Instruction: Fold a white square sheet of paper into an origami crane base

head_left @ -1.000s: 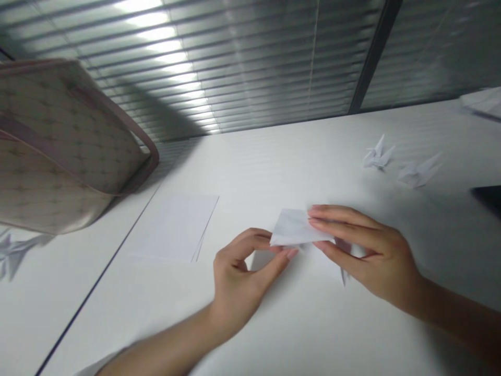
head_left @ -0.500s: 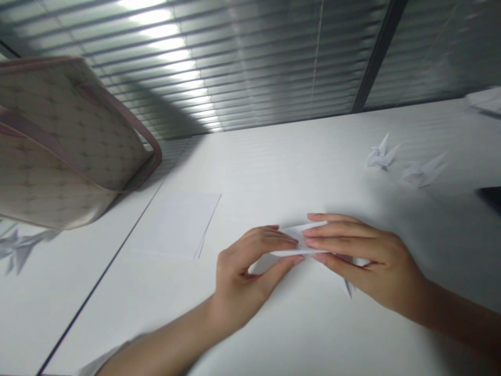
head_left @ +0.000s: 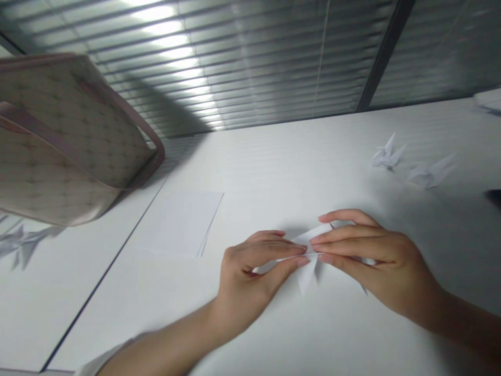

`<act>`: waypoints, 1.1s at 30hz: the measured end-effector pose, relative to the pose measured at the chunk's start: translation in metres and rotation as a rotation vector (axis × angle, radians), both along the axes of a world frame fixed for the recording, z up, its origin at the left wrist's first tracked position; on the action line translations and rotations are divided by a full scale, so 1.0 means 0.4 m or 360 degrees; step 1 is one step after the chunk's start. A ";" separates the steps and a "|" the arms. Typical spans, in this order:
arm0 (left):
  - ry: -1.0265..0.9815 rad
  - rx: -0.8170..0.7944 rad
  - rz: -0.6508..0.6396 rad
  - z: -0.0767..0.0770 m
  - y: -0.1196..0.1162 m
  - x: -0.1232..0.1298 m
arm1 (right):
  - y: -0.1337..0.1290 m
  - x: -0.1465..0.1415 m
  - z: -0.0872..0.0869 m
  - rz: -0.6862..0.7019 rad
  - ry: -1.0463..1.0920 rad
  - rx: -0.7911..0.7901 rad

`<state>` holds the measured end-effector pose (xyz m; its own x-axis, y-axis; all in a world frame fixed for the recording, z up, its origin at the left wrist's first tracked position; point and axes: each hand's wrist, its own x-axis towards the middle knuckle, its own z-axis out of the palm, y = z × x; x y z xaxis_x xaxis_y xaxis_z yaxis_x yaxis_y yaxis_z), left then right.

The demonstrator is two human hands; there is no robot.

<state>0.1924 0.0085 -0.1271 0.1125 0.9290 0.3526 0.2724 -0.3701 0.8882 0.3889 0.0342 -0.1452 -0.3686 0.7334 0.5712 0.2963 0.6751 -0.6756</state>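
A partly folded piece of white paper (head_left: 307,279) is held between both my hands, just above the white table. My left hand (head_left: 258,266) pinches its left side between thumb and fingers. On the other side, my right hand (head_left: 364,250) grips it, thumb below and fingers along the top, the fingertips of both hands nearly meeting at the middle. A pointed flap hangs down below the fingertips, and another tip shows under my right hand. Much of the paper is hidden behind my fingers.
A stack of square white sheets (head_left: 186,222) lies left of my hands. Two paper cranes (head_left: 387,154) stand at the back right, more folded paper (head_left: 23,243) at the far left. A patterned handbag (head_left: 78,141) stands by the blinds (head_left: 266,62). A dark object (head_left: 493,197) sits at the right edge.
The paper has turned in my hands: a pointed flap now hangs below my fingertips where none showed before. My hands stay close together. The whole view has shifted slightly.
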 end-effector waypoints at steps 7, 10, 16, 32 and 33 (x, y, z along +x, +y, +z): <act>-0.0120 -0.0198 0.0124 0.007 -0.004 -0.001 | -0.001 -0.002 0.001 0.0045 0.0160 -0.0470; -0.0218 -0.0452 0.0136 0.013 -0.003 0.005 | -0.007 -0.003 0.009 0.0092 0.0207 -0.0639; -0.0544 -0.0838 0.0241 0.013 0.004 0.012 | -0.015 -0.001 0.027 0.0100 0.0156 -0.0915; -0.0185 -0.0808 0.0093 0.030 -0.006 0.006 | -0.023 -0.006 0.035 0.0172 -0.0011 -0.1125; -0.0220 -0.0833 0.0057 0.031 -0.006 0.006 | -0.023 -0.007 0.035 0.0187 0.0000 -0.1151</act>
<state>0.1948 0.0061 -0.1148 0.0630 0.9868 -0.1491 0.1443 0.1388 0.9798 0.3862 0.0248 -0.1314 -0.4680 0.8828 -0.0408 0.2492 0.0875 -0.9645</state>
